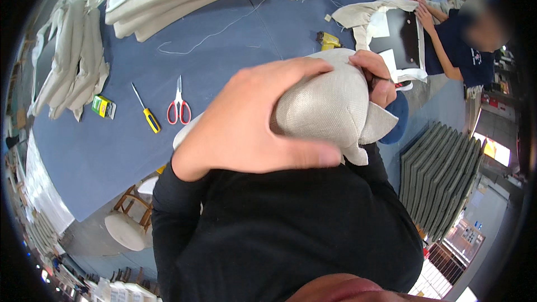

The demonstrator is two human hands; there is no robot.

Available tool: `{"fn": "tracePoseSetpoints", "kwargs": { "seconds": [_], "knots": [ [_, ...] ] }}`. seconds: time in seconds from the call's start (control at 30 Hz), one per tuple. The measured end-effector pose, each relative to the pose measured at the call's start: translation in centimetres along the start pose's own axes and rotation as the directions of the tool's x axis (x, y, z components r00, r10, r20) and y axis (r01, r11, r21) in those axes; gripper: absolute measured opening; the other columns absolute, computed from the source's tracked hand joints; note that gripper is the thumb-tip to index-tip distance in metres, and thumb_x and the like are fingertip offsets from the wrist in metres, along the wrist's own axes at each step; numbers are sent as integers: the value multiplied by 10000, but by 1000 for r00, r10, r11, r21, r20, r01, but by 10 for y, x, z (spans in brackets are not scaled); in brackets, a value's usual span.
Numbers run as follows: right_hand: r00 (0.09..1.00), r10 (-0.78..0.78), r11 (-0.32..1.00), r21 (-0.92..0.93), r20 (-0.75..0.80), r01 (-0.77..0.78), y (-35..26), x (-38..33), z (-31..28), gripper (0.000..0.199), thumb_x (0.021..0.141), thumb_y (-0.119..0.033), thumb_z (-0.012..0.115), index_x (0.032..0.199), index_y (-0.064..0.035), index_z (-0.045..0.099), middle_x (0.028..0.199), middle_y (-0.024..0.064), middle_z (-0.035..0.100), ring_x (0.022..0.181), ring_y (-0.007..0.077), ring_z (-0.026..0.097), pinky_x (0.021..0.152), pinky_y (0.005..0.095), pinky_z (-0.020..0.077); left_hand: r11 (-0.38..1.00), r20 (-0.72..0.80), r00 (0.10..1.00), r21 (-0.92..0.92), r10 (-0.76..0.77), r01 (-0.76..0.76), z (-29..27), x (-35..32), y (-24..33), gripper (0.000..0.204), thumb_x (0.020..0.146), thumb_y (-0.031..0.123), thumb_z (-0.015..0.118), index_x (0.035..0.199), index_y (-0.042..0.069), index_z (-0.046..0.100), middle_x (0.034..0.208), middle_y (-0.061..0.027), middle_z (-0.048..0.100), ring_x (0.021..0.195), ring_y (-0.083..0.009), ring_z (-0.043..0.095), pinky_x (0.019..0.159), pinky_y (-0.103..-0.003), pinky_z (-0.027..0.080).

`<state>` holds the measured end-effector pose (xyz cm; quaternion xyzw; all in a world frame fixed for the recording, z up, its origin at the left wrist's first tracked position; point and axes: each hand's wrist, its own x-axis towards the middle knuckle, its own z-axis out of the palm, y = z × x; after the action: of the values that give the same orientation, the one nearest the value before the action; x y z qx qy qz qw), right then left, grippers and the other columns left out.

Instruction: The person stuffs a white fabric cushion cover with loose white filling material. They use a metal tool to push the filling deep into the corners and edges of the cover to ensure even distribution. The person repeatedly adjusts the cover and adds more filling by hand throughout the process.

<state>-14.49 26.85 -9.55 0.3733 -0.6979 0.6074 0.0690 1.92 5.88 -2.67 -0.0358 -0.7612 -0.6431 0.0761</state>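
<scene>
A padded piece covered in beige woven fabric [319, 106] stands close in front of my chest, its end turned up toward me. My left hand [251, 120] is wrapped over its left side, thumb below and fingers above. At the far right edge of the piece, my right hand [377, 78] has its fingers curled in on the fabric. A loose fabric flap [380, 123] sticks out on the right, below that hand. Something dark and red shows just beside the right hand, too small to name. The underside of the padded piece is hidden.
On the blue table [224, 50] lie red-handled scissors [179, 103], a yellow-handled screwdriver [146, 111], a green-yellow box [104, 107] and a yellow staple gun [328, 40]. Stacked beige cushions [184, 8] sit behind. A co-worker [456, 45] handles another panel. Grey panels [439, 179] stand at right.
</scene>
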Motion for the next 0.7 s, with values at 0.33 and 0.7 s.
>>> {"fn": "tracePoseSetpoints", "kwargs": {
  "seconds": [0.33, 0.7],
  "knots": [
    [973, -57, 995, -72, 224, 74, -9, -10, -8, 807, 1138, -608, 251, 1192, 70, 686, 1127, 203, 664, 911, 206, 629, 778, 327, 483, 973, 137, 990, -229, 13, 19, -11, 10, -12, 729, 706, 349, 825, 1336, 2, 709, 1378, -205, 700, 1251, -342, 687, 1103, -406, 496],
    [988, -148, 989, -22, 37, 148, -1, -16, 1, 653, 1093, -430, 356, 967, 64, 764, 945, 203, 746, 842, 277, 696, 759, 390, 523, 982, 177, 967, -83, 181, -168, -8, 17, -10, 960, 607, 425, 980, 1394, -17, 654, 1387, -223, 681, 1262, -368, 689, 1082, -419, 511]
  ]
}}
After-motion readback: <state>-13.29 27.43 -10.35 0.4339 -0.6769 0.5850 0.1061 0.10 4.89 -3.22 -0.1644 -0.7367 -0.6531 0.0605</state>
